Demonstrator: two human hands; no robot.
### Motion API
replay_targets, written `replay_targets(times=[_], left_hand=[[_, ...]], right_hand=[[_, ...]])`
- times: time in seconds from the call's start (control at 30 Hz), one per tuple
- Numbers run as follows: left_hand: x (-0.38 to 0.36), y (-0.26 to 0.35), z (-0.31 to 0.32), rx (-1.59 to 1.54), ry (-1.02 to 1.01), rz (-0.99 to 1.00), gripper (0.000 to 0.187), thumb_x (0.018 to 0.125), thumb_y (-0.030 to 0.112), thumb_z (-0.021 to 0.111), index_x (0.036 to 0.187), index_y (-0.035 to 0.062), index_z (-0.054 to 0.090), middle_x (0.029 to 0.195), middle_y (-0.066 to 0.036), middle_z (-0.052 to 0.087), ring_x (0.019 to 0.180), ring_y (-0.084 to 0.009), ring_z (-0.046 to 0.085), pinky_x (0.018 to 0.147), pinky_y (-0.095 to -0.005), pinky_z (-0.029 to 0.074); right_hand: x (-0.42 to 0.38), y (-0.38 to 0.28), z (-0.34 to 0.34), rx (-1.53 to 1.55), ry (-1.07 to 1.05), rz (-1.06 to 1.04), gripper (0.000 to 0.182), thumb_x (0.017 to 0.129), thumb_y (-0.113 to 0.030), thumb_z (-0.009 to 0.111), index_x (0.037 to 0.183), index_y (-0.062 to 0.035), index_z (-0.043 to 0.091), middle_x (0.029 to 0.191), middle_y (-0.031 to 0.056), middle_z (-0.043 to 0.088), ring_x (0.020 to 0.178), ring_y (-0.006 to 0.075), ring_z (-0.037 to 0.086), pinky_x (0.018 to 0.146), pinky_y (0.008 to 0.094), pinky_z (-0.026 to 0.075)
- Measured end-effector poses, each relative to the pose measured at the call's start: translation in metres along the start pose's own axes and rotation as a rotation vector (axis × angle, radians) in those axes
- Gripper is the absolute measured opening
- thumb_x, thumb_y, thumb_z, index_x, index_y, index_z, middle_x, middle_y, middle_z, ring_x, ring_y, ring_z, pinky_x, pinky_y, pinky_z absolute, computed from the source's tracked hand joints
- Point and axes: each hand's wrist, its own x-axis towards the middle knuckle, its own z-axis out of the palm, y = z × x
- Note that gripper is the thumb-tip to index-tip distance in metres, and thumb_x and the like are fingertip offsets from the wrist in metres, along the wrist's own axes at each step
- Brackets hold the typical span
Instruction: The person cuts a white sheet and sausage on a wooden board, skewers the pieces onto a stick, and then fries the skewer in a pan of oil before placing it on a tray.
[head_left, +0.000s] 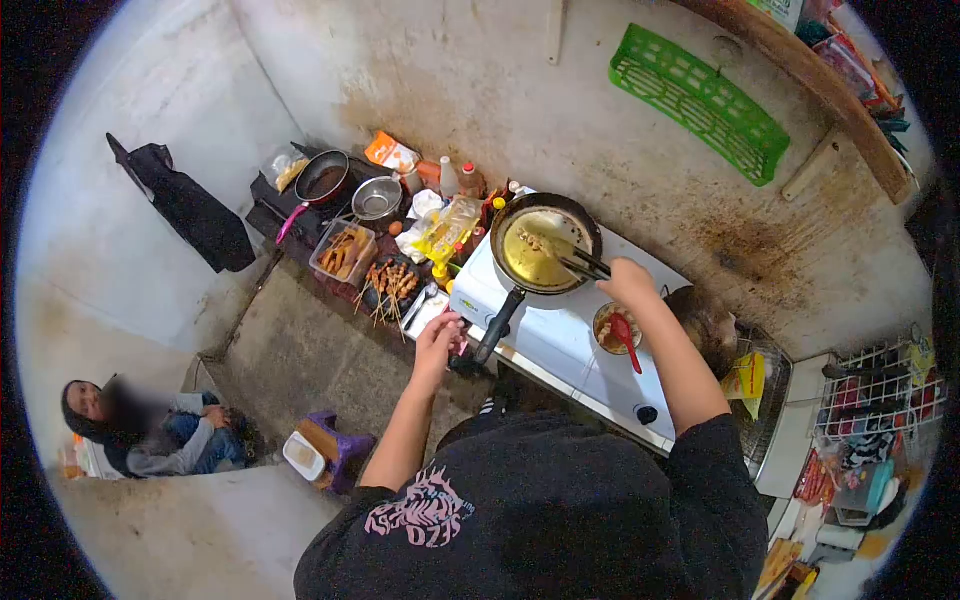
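Observation:
A black frying pan [508,290] with bubbling yellow oil sits on the white gas stove [555,345], its handle pointing toward me. My right hand [632,284] is closed around dark tongs [588,264], whose far ends dip into the oil near small browned bits. Below that hand, a bowl [604,328] of food with a red spoon [626,337] in it rests on the stove. My left hand [437,345] hovers by the stove's left front corner, left of the pan handle, fingers loosely bent and apart. Beside it lies a white tray [424,308].
Skewered meat [390,286], a plastic tub [343,252], a metal strainer [377,200], a second pan [323,180] and bottles [470,180] crowd the left counter. A purple stool [345,449] stands on the floor. Another person [165,430] sits at far left.

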Motion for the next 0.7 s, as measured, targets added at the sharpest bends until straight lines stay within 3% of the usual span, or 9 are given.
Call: replay_targets(times=[0.17,0.2,0.5,0.7], left_hand=[[-0.008,-0.007,-0.020,0.006,0.077,0.020,0.018,0.085,0.015,0.049,0.099,0.0070,0.056,0.081,0.002,0.056,0.066,-0.0050,0.048,0.058,-0.0177,0.036],[-0.004,-0.023,-0.033,0.055,0.061,0.070,0.022,0.086,0.015,0.046,0.102,0.0015,0.053,0.090,-0.006,0.056,0.073,-0.0108,0.056,0.062,-0.0218,0.045],[-0.012,0.003,-0.030,-0.016,0.133,0.035,0.018,0.085,0.014,0.049,0.098,0.0042,0.056,0.083,0.000,0.057,0.065,-0.0058,0.049,0.058,-0.0182,0.039],[-0.003,0.010,-0.030,0.059,0.129,0.021,0.020,0.084,0.014,0.050,0.099,0.0040,0.057,0.082,0.001,0.056,0.065,-0.0053,0.048,0.058,-0.0178,0.039]], right_hand=[[0.002,0.012,0.000,-0.114,-0.073,-0.025,0.038,0.064,-0.030,0.067,0.088,-0.0011,0.059,0.088,0.0186,0.059,0.083,0.0318,0.058,0.073,0.0383,0.047],[0.002,0.012,0.000,-0.135,-0.077,-0.042,0.037,0.064,-0.029,0.067,0.088,-0.0011,0.060,0.089,0.0184,0.059,0.083,0.0318,0.058,0.073,0.0383,0.047],[0.019,0.008,0.009,-0.175,0.190,-0.005,0.035,0.064,-0.027,0.065,0.088,-0.0017,0.060,0.090,0.0172,0.059,0.083,0.0313,0.059,0.072,0.0377,0.048],[0.044,-0.020,0.016,-0.088,0.160,-0.047,0.034,0.064,-0.023,0.065,0.088,0.0000,0.060,0.087,0.0171,0.060,0.079,0.0326,0.059,0.071,0.0377,0.048]])
